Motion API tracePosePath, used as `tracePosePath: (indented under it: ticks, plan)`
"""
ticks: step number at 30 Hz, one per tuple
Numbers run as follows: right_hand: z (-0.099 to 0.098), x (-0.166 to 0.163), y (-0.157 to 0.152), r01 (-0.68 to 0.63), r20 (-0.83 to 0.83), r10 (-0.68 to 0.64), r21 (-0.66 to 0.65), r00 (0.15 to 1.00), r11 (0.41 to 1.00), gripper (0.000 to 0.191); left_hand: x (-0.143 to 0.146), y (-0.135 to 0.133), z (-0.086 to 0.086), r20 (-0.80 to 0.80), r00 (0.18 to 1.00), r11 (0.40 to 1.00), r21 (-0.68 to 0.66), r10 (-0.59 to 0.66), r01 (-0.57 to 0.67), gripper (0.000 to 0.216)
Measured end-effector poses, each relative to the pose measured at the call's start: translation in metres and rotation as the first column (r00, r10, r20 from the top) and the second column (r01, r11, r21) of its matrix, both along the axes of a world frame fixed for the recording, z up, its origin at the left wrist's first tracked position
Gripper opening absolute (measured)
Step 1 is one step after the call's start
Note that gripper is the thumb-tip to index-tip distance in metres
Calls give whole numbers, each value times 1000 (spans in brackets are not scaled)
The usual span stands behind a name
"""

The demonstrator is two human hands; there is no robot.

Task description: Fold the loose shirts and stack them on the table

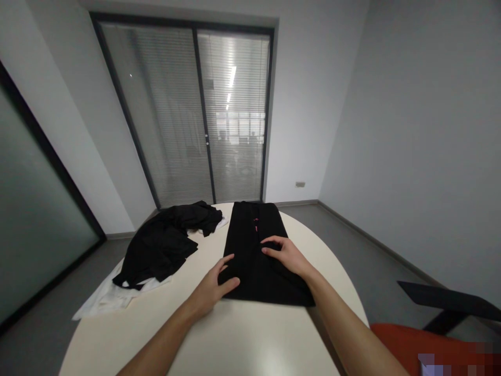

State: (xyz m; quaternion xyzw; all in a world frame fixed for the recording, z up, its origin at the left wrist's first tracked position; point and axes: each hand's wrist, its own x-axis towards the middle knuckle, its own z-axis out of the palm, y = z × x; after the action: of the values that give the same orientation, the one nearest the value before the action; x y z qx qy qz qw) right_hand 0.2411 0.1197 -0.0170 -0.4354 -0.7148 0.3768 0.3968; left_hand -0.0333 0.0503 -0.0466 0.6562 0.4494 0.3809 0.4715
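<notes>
A folded black garment (258,282) with a small pink-red mark near its far end lies flat on the table, its long sides running away from me. My left hand (213,287) rests at its near left edge, thumb and fingers spread apart over the cloth. Over the middle of the garment is my right hand (287,255), with a gap between its thumb and forefinger; its other fingers are partly hidden. Neither hand grips a fold that I can see. What kind of garment it is, I cannot tell.
A loose heap of black clothing (160,240) lies on the left of the round white table (235,339), partly over white cloth (107,297) that hangs past the edge. A chair with a red seat (407,342) and black armrest (446,297) stands at the right.
</notes>
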Motion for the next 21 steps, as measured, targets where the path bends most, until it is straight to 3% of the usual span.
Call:
tracePosePath:
  ticks: [3, 6, 10, 13, 15, 17, 21]
  plan:
    - [-13, 3, 22, 39, 31, -39, 20, 999, 999, 40, 2, 9, -16, -137, 981, 986, 118, 136, -120, 59]
    - [-23, 7, 32, 77, 51, -79, 29, 996, 997, 46, 3, 16, -27, -143, 973, 976, 143, 183, -163, 48]
    - [-25, 24, 23, 128, 158, -122, -28, 980, 991, 62, 5, 19, -30, -114, 968, 970, 118, 225, -212, 47]
    - [-23, 43, 9, 65, 250, -42, -86, 967, 994, 89, 7, 20, -31, -116, 952, 957, 108, 282, -270, 49]
    - [-23, 52, 4, 32, 300, 0, -103, 954, 994, 98, 7, 22, -33, -121, 944, 948, 123, 307, -292, 47]
    - [-26, 56, 4, 62, 339, -28, -92, 940, 994, 88, 7, 26, -36, -127, 938, 939, 171, 322, -299, 42]
    - [-35, 54, 15, 227, 300, -228, 41, 926, 973, 57, 5, 41, -38, -86, 933, 915, 245, 350, -321, 35]
